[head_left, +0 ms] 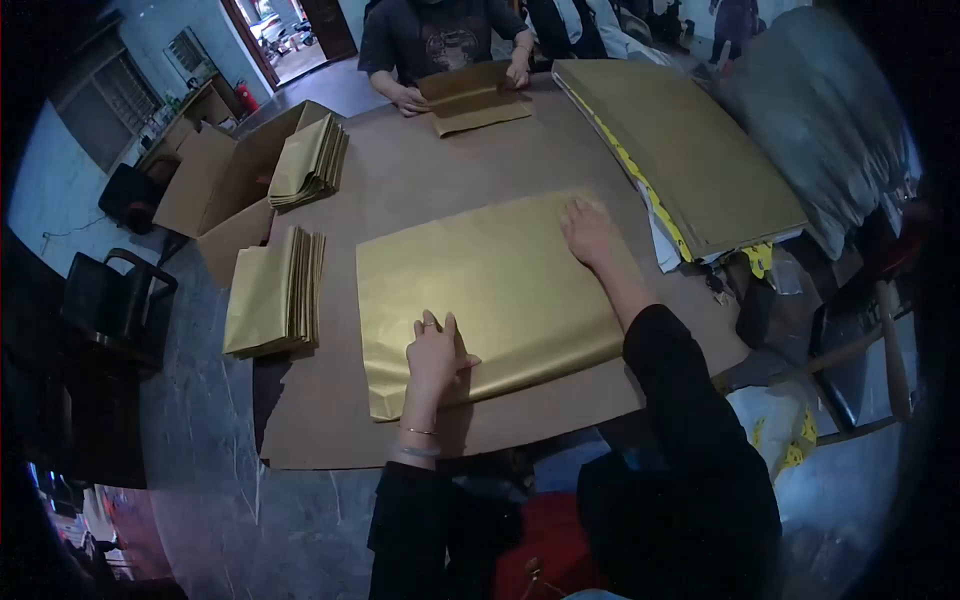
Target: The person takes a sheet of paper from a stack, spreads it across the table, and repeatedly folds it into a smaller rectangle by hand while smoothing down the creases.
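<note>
A large gold paper sheet [500, 280] lies on the brown-covered table in front of me, its near edge rounded over like a soft fold. My left hand [435, 352] rests on the lower left part of this sheet, fingers stretched out and apart. Near the sheet's far right corner, my right hand [588, 232] presses down with its fingers extended. Neither hand grips anything. To the left sit two stacks of folded gold paper: a nearer stack [262, 300] and a farther stack [302, 168].
An open cardboard box [225, 215] stands beyond the table's left edge. At the right lies a thick pile of flat brown sheets [680, 150] with yellow edging, beside a big grey bag [815, 120]. Across the table, another person [435, 45] handles a brown paper piece [470, 95].
</note>
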A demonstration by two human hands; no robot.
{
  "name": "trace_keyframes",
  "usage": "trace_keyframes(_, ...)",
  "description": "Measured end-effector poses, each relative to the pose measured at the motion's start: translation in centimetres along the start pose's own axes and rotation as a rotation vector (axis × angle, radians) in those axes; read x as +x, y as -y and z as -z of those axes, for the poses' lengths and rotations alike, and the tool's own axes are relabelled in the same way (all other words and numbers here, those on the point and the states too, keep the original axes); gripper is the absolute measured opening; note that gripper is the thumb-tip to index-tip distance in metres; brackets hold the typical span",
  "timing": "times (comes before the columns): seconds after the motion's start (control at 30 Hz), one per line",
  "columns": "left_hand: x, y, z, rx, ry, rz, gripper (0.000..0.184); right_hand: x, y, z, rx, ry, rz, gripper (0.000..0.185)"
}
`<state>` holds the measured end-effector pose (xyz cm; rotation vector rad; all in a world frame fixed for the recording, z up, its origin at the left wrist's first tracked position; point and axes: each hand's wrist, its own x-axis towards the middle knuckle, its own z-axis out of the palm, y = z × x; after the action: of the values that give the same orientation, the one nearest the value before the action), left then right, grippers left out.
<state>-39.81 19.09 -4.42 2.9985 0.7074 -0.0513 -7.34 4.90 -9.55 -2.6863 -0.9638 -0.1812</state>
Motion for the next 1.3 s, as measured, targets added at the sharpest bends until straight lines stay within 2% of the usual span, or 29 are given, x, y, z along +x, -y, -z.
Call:
trace_keyframes(0.1, 0.5, 0.0, 0.2, -0.089, 0.165, 0.063, 0.092, 1.5, -1.2, 0.5, -0.051, -0.059, -0.020, 0.057)
trace_keyframes(0.17, 0.3, -0.1, 0.2, -0.058, 0.129, 0.059, 0.092, 2.0, -1.6, 0.0, -0.058, -0.005, -0.060, 0.057)
trace_keyframes(0.3, 0.5, 0.0, 0.0, -0.070, 0.129, 0.050, 0.089, 1.1, 0.2, -0.7, -0.127, -0.096, -0.105, 0.053)
trace_keyframes(0.37, 0.7, 0.0, -0.1, -0.048, 0.134, 0.055, 0.089, -0.5, 3.1, 0.0, -0.240, 0.069, -0.075, 0.052)
trace_keyframes(0.4, 0.5, -0.3, 0.6, -0.062, 0.131, 0.051, 0.089, -0.8, 3.7, -2.0, -0.079, -0.016, -0.042, 0.050)
trace_keyframes(0.47, 0.2, -0.2, 0.2, -0.023, 0.040, 0.016, 0.088, -4.2, 8.5, 0.1, -0.028, 0.056, 0.075, 0.050)
trace_keyframes(0.53, 0.4, 0.1, -0.1, -0.014, 0.004, -0.005, 0.086, -6.9, 11.1, -2.7, 0.041, -0.089, 0.230, 0.049)
trace_keyframes(0.67, 0.4, 0.1, -0.2, 0.043, -0.013, -0.020, 0.084, -14.0, 17.4, -0.6, 0.066, 0.017, 0.417, 0.048)
trace_keyframes(0.7, 0.8, 0.5, 0.1, -0.010, 0.105, -0.014, 0.084, -14.9, 17.8, -0.5, 0.108, 0.034, 0.443, 0.049)
trace_keyframes(0.8, 0.5, 0.1, 0.8, 0.087, 0.122, -0.013, 0.087, -16.2, 17.3, -0.1, -0.034, 0.012, 0.453, 0.050)
trace_keyframes(0.87, 0.6, -0.5, 1.7, 0.062, 0.205, 0.016, 0.089, -16.8, 17.0, -0.2, -0.002, 0.020, 0.415, 0.050)
trace_keyframes(0.93, 0.5, -0.6, 1.8, 0.095, 0.203, 0.028, 0.096, -17.2, 16.5, 0.7, 0.051, 0.030, 0.384, 0.049)
trace_keyframes(0.97, 0.6, -0.7, 1.8, 0.086, 0.222, 0.036, 0.108, -17.3, 16.2, 0.3, 0.068, -0.011, 0.383, 0.049)
trace_keyframes(1.0, 0.4, -0.8, 1.8, 0.085, 0.225, 0.035, 0.108, -17.5, 16.0, 0.3, 0.068, -0.008, 0.382, 0.049)
trace_keyframes(1.1, 0.2, -1.2, 2.1, 0.068, 0.264, 0.066, 0.123, -17.6, 15.0, 0.9, 0.102, -0.050, 0.369, 0.048)
trace_keyframes(1.3, 0.2, -1.2, 2.1, 0.072, 0.265, 0.053, 0.123, -17.8, 11.1, 2.2, 0.136, -0.074, 0.291, 0.047)
